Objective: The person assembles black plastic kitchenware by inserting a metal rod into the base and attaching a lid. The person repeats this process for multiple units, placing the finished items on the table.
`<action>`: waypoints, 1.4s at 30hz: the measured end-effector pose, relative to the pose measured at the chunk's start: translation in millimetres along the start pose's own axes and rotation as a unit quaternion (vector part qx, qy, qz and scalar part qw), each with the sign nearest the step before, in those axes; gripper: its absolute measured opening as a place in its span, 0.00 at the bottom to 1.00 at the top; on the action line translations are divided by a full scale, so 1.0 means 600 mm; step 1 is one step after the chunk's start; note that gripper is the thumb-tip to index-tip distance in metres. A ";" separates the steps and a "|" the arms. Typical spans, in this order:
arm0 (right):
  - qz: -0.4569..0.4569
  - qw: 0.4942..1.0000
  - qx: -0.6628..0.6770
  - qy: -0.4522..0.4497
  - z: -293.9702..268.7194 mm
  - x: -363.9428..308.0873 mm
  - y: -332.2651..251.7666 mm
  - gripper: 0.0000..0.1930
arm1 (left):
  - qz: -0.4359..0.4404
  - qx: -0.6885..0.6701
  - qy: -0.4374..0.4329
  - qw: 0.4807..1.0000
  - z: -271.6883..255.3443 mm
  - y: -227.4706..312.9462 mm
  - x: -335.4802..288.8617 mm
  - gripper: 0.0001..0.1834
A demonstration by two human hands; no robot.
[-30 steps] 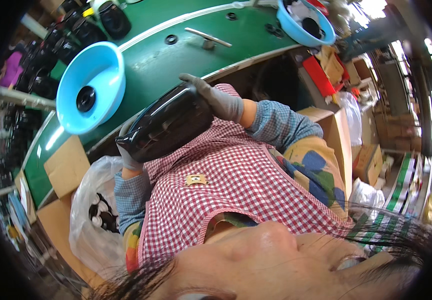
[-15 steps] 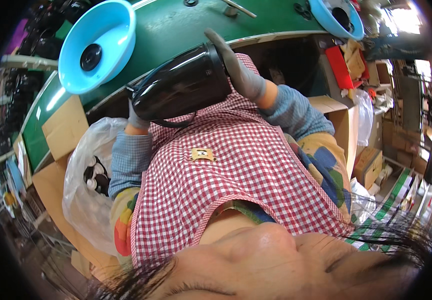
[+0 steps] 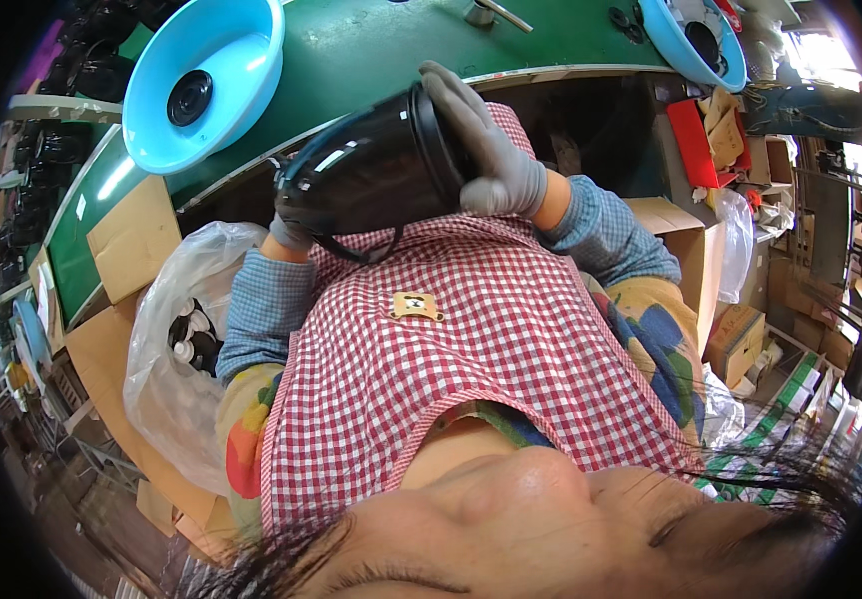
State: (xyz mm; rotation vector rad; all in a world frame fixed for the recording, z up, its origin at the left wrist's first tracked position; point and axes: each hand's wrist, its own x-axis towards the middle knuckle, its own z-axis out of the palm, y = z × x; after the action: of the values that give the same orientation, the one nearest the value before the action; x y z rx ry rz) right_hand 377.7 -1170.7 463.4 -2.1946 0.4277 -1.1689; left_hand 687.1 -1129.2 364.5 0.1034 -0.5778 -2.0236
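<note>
A glossy black kettle body (image 3: pixel 361 170) lies on its side across my lap, held between my gloved hands. A thin black loop, perhaps its handle or a cord, hangs below it. My right hand (image 3: pixel 496 150), in a grey glove, is closed round the wide ringed end, with fingers over the top and the thumb beneath. My left hand (image 3: pixel 291 232) supports the other end from below; most of its fingers are hidden behind the black body.
A green workbench (image 3: pixel 381 45) runs ahead. On it stand a light-blue basin (image 3: pixel 241 110) with a round black part (image 3: pixel 189 98) and another blue basin (image 3: pixel 666 30) at right. A clear plastic bag (image 3: pixel 166 379) of parts sits at left; a red box (image 3: pixel 691 150) stands right.
My right palm was flat against the kettle's end; now its fingers curl round the rim. The kettle has turned slightly, showing more of the ringed end. The view has shifted a little.
</note>
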 end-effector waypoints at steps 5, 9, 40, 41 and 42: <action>0.234 0.942 0.192 0.147 0.042 -0.021 0.018 0.40 | -0.005 0.038 0.118 0.992 -0.006 0.043 -0.011 0.28; 0.362 0.779 0.493 0.137 0.030 -0.009 0.042 0.35 | 0.147 0.666 0.155 0.715 0.054 0.070 0.003 0.22; 0.195 0.965 0.174 -0.024 0.016 -0.060 0.092 0.33 | -0.070 0.707 0.012 0.704 0.144 -0.020 0.073 0.42; 0.167 0.968 0.184 -0.025 0.014 -0.060 0.086 0.34 | -0.062 0.777 0.017 0.627 0.172 -0.026 0.072 0.44; 0.159 0.977 0.117 -0.083 0.001 -0.045 0.079 0.41 | -0.044 0.802 0.030 0.595 0.177 -0.036 0.074 0.42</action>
State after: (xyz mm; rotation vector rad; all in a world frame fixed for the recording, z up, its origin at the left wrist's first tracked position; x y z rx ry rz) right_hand 362.9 -1192.1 415.3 -1.9165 0.5185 -0.8137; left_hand 614.7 -1120.3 456.4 1.2582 -2.1850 -0.8987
